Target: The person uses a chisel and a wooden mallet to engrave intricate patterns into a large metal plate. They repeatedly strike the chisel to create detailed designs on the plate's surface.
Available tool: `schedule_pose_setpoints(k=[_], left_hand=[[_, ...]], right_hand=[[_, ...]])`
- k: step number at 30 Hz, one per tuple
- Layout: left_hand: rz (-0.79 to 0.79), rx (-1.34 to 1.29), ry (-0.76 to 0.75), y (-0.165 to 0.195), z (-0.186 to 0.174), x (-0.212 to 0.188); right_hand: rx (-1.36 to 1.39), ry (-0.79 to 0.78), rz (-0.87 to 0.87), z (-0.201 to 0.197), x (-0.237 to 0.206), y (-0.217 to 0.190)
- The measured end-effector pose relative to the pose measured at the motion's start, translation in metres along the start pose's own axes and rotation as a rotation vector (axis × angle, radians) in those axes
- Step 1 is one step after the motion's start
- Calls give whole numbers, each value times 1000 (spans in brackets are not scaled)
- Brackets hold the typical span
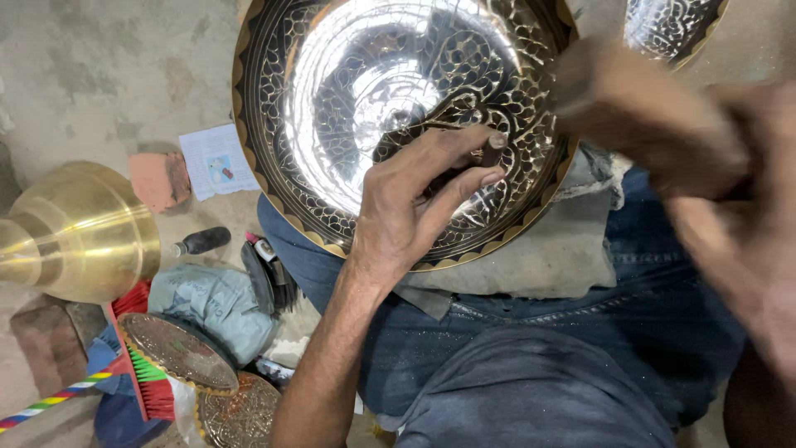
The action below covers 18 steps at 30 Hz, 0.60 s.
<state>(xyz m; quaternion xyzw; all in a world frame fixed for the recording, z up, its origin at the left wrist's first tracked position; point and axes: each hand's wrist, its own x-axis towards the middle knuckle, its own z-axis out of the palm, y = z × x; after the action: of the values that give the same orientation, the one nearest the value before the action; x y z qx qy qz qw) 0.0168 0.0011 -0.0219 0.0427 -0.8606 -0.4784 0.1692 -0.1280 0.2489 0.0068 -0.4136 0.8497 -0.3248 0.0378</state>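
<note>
A large engraved metal bowl (365, 91), shiny silver in the middle with a dark patterned band and gold scalloped rim, rests on my lap. My left hand (414, 203) lies on its lower inner wall, fingers closed around a thin dark tool (474, 158) pressed to the pattern. My right hand (746, 207) is a blur at the right, gripping a brown wooden mallet (630, 99) whose head hovers over the bowl's right rim.
A grey cloth (547, 249) pads my jeans under the bowl. On the floor to the left are a brass vessel (79, 232), a small dark bottle (201, 241), a paper leaflet (217, 160), a red brush (149, 373) and engraved round plates (240, 415). Another patterned bowl (672, 25) sits top right.
</note>
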Motion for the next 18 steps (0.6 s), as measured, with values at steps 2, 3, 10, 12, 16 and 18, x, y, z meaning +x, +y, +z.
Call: schedule_pose_setpoints(k=[2,3,10,12,16,18], left_hand=[[-19,-7,4,1,-1,0],[-26,1,10,2,-1,0],[-91,-18,-14,7,-3,4],[-85,-16,-7,9,-3,4],[-58,6,-1,8,-3,6],[-37,-16,-1,7,-3,6]], right_hand=[[-245,42,26,-1,1,2],[-389,69,-65,-1,2,2],[-110,-93,160,-14,2,-10],[11,-90,216,-14,4,-14],[-184,-176,45,-20,13,-20],[-119,-113,50,-22,17,-24]])
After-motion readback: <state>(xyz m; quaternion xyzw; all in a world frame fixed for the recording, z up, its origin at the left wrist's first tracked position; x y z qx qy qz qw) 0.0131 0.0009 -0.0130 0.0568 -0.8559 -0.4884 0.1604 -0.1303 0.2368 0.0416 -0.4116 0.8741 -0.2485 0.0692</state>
